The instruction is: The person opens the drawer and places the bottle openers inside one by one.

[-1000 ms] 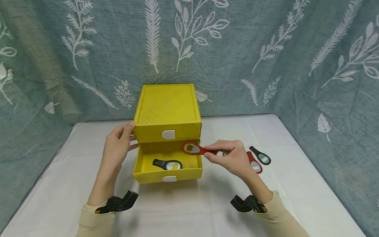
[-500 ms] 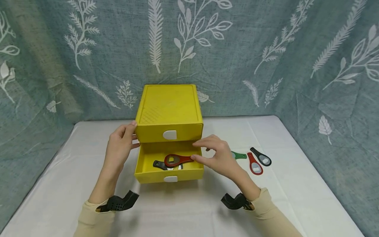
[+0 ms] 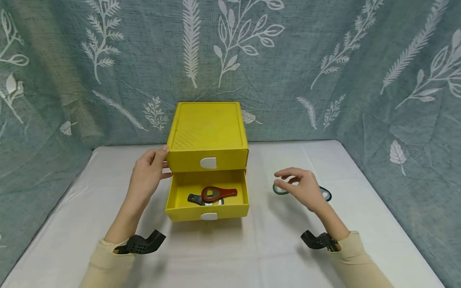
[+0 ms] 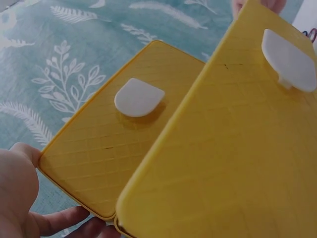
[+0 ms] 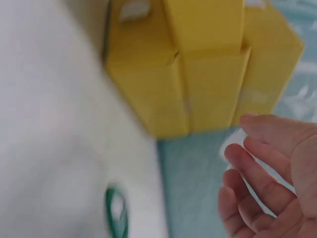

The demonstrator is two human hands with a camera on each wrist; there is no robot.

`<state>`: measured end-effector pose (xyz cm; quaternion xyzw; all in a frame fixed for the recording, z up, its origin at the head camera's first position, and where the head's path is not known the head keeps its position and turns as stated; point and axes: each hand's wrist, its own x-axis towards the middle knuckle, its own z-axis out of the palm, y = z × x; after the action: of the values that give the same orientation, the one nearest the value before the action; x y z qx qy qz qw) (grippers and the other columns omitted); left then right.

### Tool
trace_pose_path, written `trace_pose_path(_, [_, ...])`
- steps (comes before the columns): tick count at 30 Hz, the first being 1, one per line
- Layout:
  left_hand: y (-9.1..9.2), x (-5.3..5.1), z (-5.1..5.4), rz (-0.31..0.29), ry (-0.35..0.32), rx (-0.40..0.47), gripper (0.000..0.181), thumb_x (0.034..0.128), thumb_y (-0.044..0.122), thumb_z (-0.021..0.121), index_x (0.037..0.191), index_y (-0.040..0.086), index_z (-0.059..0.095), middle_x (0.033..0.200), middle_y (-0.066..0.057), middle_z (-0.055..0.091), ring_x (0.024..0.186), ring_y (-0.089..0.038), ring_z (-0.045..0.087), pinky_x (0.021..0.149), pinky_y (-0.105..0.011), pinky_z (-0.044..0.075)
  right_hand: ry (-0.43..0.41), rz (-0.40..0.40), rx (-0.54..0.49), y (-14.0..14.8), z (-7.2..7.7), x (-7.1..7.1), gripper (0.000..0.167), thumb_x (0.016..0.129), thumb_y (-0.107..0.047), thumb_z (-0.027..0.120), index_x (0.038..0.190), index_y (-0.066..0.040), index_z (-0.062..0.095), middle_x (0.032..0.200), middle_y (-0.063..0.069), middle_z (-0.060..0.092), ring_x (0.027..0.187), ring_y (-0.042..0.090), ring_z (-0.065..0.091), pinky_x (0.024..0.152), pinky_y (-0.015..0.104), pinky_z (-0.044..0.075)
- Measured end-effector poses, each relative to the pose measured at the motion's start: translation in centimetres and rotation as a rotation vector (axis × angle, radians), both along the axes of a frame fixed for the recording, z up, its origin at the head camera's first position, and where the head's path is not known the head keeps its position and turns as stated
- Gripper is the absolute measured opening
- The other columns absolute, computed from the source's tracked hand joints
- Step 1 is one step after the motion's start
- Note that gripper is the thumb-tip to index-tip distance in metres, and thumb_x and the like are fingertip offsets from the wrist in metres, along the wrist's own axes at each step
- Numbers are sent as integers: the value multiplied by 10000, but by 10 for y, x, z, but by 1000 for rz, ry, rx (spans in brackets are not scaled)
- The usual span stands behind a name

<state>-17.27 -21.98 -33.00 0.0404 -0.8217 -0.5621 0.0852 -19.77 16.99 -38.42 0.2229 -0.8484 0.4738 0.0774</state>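
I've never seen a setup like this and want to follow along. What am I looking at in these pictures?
There is no robot here, just a person's two bare hands. The wide picture comes from a head-worn camera looking forward and down; the two close-ups come from cameras worn on each wrist.

On a white-covered table stands a yellow drawer box. Its lower drawer is open, with a red opener lying across a black one. To the box's right, a green-rimmed opener and a black-rimmed one show partly behind the right hand.

The left hand grips the box's side; the right hand holds nothing.
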Motion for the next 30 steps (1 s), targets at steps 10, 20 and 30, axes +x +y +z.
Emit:
trace_pose_path(10, [1, -3, -2, -10, 18, -7, 686, 992, 605, 411, 1243, -19, 543, 1256, -177, 552, 1080, -309, 595, 781, -326, 575, -217, -3, 94, 75, -47, -44, 370, 843, -209, 811, 1145, -13, 726, 1148, 139, 680, 1026, 351, 606, 671, 322, 567])
trace_pose_path(20, [1, -1, -2, 1, 16, 0, 685, 996, 598, 409, 1272, -16, 534, 1264, -165, 549, 1087, -298, 590, 785, -297, 570, -270, 9, 121, 88, -56, -55, 375, 821, -186, 829, 1143, -22, 729, 1127, 137, 687, 1041, 371, 590, 648, 355, 577])
trace_pose_path(30, [1, -1, -3, 12, 14, 5, 686, 993, 604, 407, 1274, -8, 536, 1260, -157, 554, 1085, -287, 591, 785, -292, 569, -262, -5, 151, 85, -59, -57, 331, 806, -174, 840, 1097, -41, 753, 1078, 107, 709, 1022, 308, 626, 779, 347, 544])
